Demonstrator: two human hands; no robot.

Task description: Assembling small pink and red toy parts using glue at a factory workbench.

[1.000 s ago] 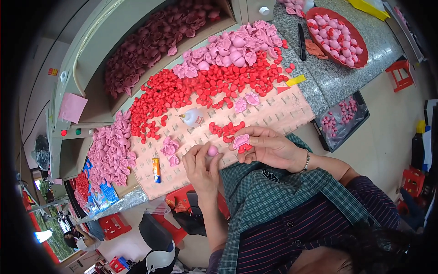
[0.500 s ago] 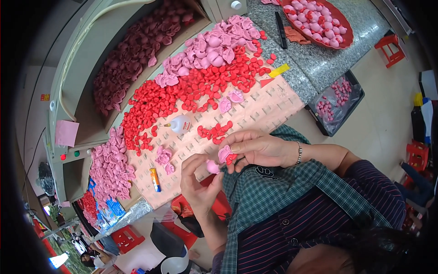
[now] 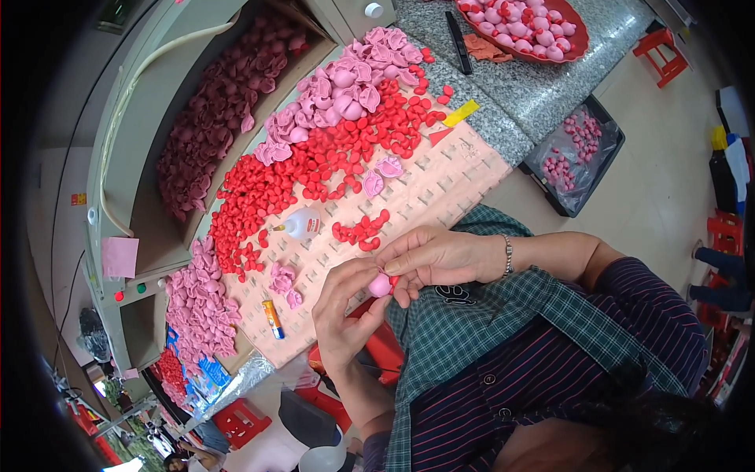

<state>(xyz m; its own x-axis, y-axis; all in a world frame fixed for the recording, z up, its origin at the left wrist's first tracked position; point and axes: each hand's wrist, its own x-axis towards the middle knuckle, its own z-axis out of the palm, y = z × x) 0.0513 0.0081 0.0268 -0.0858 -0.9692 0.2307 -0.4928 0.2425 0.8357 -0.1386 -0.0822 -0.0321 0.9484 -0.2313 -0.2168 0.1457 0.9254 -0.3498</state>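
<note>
In front of my apron, both hands meet at one small rounded pink piece with a small red piece against its right side. My left hand curls around the pink piece, fingertips closed on its upper left. My right hand, wearing a bracelet, pinches at the top and right of the joined pieces. The frilled pink shell is mostly hidden between the fingers. Just beyond my hands lies a small group of loose red pieces. A white squeeze bottle with a thin tip lies on the patterned sheet.
Large heaps of red pieces and pink shells cover the far side. More pink shells lie left, near a yellow-and-blue tube. A red bowl of assembled pieces stands far right; a black tray sits lower at right.
My hands have come together: the pink rounded piece from my left hand now touches the shell and red piece from my right. The whole view has shifted slightly.
</note>
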